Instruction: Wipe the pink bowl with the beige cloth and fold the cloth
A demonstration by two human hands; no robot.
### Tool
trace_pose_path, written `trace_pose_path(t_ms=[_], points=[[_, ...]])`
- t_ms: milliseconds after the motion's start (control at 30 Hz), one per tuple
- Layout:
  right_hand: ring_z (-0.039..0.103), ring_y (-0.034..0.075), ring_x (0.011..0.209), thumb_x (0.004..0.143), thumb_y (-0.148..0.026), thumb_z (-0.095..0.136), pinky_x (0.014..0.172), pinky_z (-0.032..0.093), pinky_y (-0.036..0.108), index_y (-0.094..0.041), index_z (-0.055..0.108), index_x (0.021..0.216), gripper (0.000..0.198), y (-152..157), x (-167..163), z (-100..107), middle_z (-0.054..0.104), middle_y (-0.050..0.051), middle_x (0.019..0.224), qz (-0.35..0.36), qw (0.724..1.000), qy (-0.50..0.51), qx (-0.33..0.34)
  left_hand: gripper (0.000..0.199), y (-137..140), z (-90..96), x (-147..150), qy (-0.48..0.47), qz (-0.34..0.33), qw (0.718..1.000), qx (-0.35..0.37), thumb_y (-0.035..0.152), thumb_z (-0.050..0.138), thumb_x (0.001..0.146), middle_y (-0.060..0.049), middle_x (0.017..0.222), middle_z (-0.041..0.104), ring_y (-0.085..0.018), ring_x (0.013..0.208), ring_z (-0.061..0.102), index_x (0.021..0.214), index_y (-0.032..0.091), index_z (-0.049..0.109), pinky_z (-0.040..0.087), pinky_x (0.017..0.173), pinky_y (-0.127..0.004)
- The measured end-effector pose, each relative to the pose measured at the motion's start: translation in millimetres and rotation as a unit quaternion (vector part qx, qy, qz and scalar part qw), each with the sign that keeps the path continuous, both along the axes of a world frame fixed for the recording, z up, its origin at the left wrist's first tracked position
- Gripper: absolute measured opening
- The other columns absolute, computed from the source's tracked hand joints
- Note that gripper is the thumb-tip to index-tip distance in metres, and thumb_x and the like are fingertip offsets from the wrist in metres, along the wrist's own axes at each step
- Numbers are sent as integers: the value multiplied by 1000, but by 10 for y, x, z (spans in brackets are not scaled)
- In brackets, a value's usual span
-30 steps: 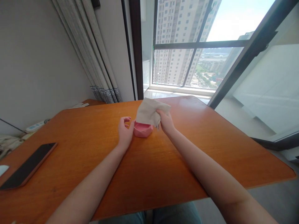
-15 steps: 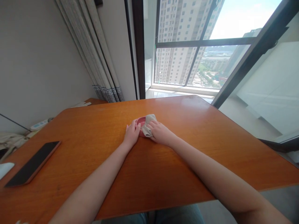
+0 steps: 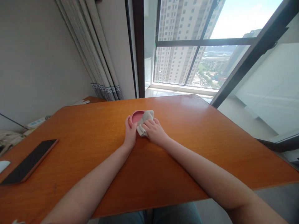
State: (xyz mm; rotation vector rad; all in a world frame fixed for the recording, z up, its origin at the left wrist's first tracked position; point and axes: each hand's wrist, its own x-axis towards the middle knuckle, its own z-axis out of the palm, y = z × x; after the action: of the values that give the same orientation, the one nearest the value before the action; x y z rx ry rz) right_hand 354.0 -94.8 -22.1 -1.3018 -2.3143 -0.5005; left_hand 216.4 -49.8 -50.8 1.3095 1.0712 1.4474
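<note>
Nearest: jeans [image 3: 177,214] at the bottom, under the near edge of the tabletop [image 3: 88,140]. A small pale scrap [image 3: 18,221] at the lower left, too cut off to identify. Two bare forearms [image 3: 93,183] reach forward over the wood and converge.

Left side: long dark slab [image 3: 29,161] with a reddish edge, lying at a slant, well apart from the hands. Beside it a white object [image 3: 3,165], cut by the frame.

Mid tabletop: pink bowl [image 3: 136,116], mouth up, between the hands. Whether it sits flat or slightly tilted, cannot tell.

Left hand [image 3: 130,133]: grip partly closed round the bowl's left side, thumb at the near rim, fingers along the outer wall. Right hand [image 3: 156,130]: grip bent and closed on a pale cloth [image 3: 147,116], bunched over the bowl's right side and covering part of the rim; a fold hangs down on the near side. Whether these fingers touch the bowl itself, cannot tell; the cloth hides it.

Past the tabletop's left edge: white power strip [image 3: 36,123]. Farther: grey curtain [image 3: 90,46] with a patterned band near the hem, against a plain wall [image 3: 35,56]. Dark-framed window [image 3: 179,44] ahead; outside, a pale tower [image 3: 173,62], greenery, bright sky [image 3: 249,18].
</note>
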Motion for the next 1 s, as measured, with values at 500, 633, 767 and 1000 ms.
trace_pose_path(t_ms=[500,633,767,1000], points=[[50,20,95,86,-20,50,81,27,34,-17,58,96,13,12,85,-41,64,6,93,66,993,46,-85,60,1,109,-164,123,-27,984,129,19,54,75,-8,143,40,-22,135,33,133,20,41,20,115,-38],[48,21,93,87,-20,50,83,26,35,-19,60,101,17,46,136,-31,63,6,93,72,994,18,-78,60,22,105,-164,139,-40,980,135,19,53,76,-8,144,40,-21,135,33,134,19,40,20,115,-37],[47,20,91,91,-17,44,84,27,35,-18,63,92,19,125,279,-3,62,6,91,79,996,-37,-31,61,28,128,-177,147,-67,980,116,18,54,75,-9,145,39,-22,135,34,135,19,41,21,115,-38],[44,20,85,93,-15,41,75,27,36,-19,64,86,24,101,244,20,61,6,85,63,997,-50,19,62,-37,196,-127,67,-71,992,74,34,59,78,-10,137,48,-23,129,42,135,22,36,32,109,-39]])
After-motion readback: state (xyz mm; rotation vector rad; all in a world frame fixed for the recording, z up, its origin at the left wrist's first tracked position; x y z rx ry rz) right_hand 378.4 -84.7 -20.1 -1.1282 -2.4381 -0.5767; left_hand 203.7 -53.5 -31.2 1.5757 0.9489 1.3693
